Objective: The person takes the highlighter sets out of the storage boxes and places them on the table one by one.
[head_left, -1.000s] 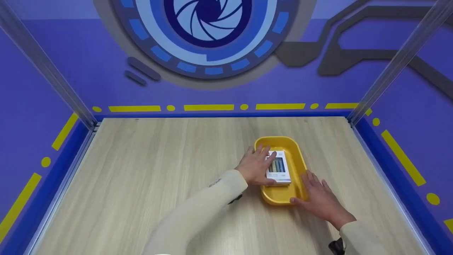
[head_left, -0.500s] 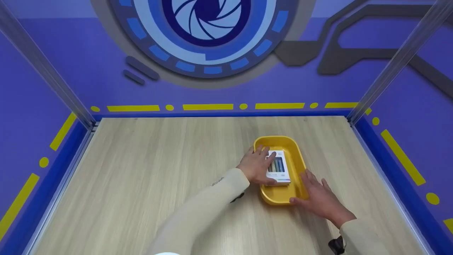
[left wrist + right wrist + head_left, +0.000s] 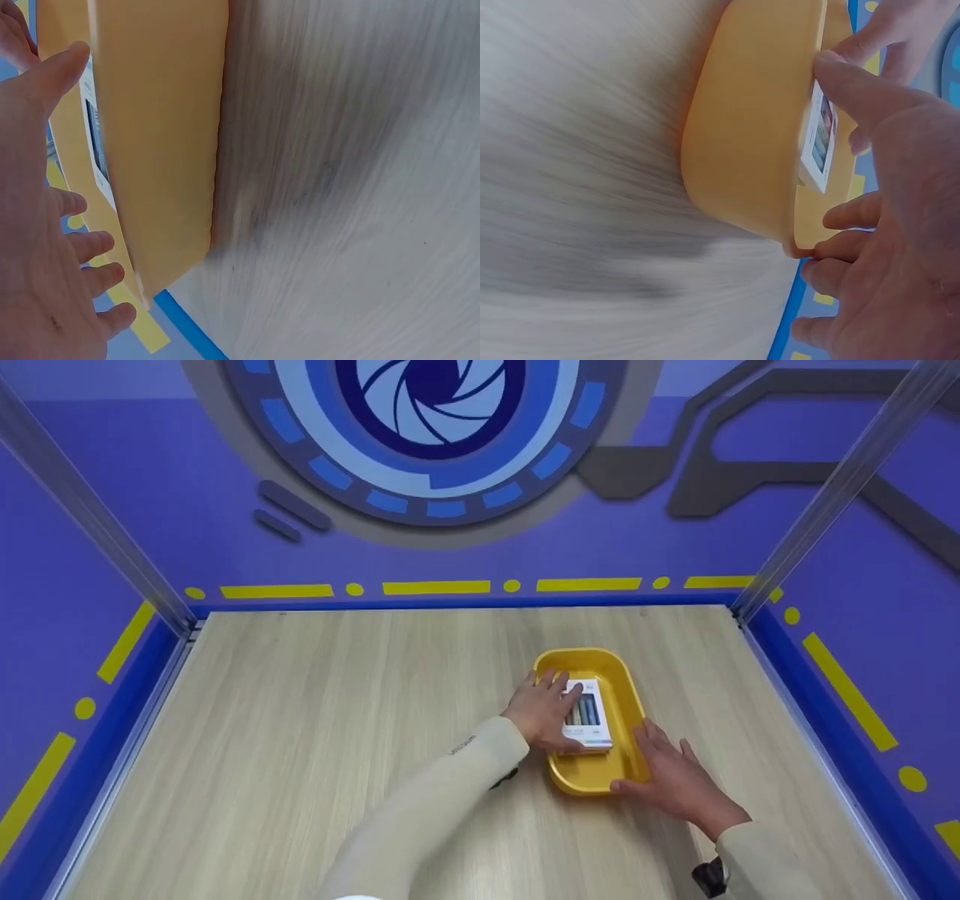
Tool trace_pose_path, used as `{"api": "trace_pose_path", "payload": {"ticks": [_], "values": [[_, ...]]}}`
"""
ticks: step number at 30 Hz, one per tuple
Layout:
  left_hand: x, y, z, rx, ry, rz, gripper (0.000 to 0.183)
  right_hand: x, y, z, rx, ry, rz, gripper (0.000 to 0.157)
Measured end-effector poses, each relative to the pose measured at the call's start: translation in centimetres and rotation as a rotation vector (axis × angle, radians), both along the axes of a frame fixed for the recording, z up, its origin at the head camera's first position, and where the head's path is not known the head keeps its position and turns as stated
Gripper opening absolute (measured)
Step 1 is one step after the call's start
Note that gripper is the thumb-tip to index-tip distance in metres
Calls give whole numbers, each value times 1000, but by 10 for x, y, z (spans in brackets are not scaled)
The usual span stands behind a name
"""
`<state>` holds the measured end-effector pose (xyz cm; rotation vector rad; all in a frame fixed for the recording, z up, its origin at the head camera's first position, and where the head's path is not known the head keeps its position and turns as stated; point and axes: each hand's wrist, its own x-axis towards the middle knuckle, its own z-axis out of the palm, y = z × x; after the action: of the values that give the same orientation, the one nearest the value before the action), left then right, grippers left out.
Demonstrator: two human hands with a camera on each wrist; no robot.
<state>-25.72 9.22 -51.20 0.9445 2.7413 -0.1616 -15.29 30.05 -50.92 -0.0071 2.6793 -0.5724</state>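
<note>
A yellow rectangular tray (image 3: pixel 589 777) with rounded corners sits on the right half of the table. Inside it lies a white box (image 3: pixel 594 732), whose window shows several coloured sticks. My left hand (image 3: pixel 540 714) reaches over the tray's left side with fingers spread, covering the box's left part. In the left wrist view its thumb and fingertips are at the rim of the tray (image 3: pixel 161 135). My right hand (image 3: pixel 673 777) lies along the tray's right side, fingers fairly straight and thumb at the near corner. The right wrist view shows the box (image 3: pixel 808 161) just past the rim.
The wooden tabletop (image 3: pixel 300 720) extends left of the tray. Purple-blue walls (image 3: pixel 450 562) with yellow markings enclose its back and sides. Metal posts (image 3: pixel 847 484) stand at both back corners.
The head view has shifted slightly, so everything appears a little to the left. Hands, tray and box keep their places relative to one another.
</note>
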Motion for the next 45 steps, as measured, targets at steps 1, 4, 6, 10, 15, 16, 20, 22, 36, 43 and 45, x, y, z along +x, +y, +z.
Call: {"api": "trace_pose_path", "payload": {"ticks": [1, 4, 6, 10, 15, 16, 20, 22, 36, 43, 45], "values": [[0, 0, 0, 1, -3, 1, 96, 0, 0, 0, 2, -6, -1, 125], [0, 1, 0, 2, 4, 0, 96, 0, -1, 2, 15, 14, 17, 123], [0, 2, -1, 3, 10, 2, 96, 1, -2, 3, 20, 28, 28, 122], [-1, 3, -3, 1, 14, 6, 96, 1, -3, 4, 19, 31, 33, 121], [0, 5, -3, 8, 5, 8, 96, 1, -4, 5, 18, 17, 20, 121], [0, 5, -4, 8, 4, 9, 96, 1, -4, 6, 17, 14, 19, 121], [-1, 5, -4, 8, -2, 15, 97, 1, -4, 6, 13, 7, 18, 121], [-2, 5, -4, 10, -8, 17, 97, 1, -5, 7, 8, 6, 19, 121], [-3, 10, -3, -16, 20, -2, 98, 0, -6, 8, 25, 21, 29, 113], [-6, 14, -6, -21, 2, 2, 99, -1, -8, 9, 23, -25, 2, 115], [-6, 15, -7, -20, -9, 6, 100, -1, -7, 10, 21, -26, 2, 116]]}}
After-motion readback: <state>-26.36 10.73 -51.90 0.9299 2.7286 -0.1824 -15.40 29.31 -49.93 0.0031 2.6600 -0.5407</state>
